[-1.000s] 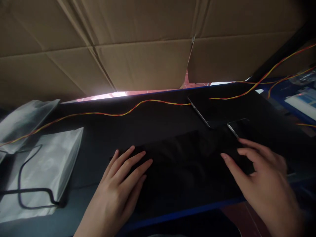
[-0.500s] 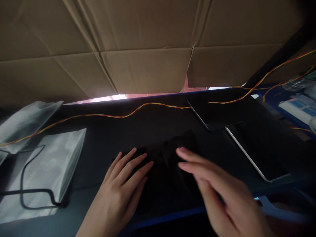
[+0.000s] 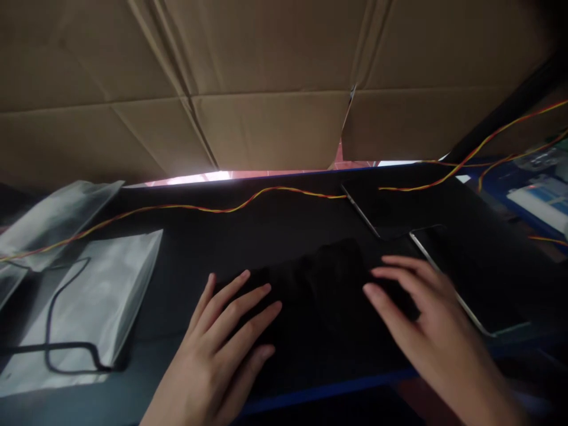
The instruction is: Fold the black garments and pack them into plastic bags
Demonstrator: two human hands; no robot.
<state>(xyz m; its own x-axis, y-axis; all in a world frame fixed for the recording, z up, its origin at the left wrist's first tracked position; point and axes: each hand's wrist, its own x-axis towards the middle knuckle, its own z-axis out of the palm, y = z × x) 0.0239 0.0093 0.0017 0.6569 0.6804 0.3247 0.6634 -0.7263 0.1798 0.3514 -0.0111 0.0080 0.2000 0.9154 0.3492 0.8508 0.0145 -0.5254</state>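
A piece of black cloth [image 3: 331, 281] lies rumpled on the dark tabletop in the middle of the head view. Its outline is hard to make out against the black surface. My left hand [image 3: 222, 337] rests with spread fingers on the cloth's left part. To the right, my right hand [image 3: 426, 313] hovers beside the cloth's right edge, fingers apart and slightly bent, holding nothing. Whether its fingertips touch the cloth I cannot tell.
Two dark, flat devices with glassy faces, one farther back [image 3: 390, 207] and one nearer [image 3: 470, 278], lie on the right. Translucent bags [image 3: 110, 284] and black-framed glasses [image 3: 51, 322] are at left. A red-yellow twisted wire [image 3: 213, 209] crosses the table [image 3: 199, 231] before cardboard [image 3: 270, 127].
My right hand has moved right, off the middle of the cloth to its right side, and its fingers have spread. My left hand stays on the cloth, with its thumb farther out.
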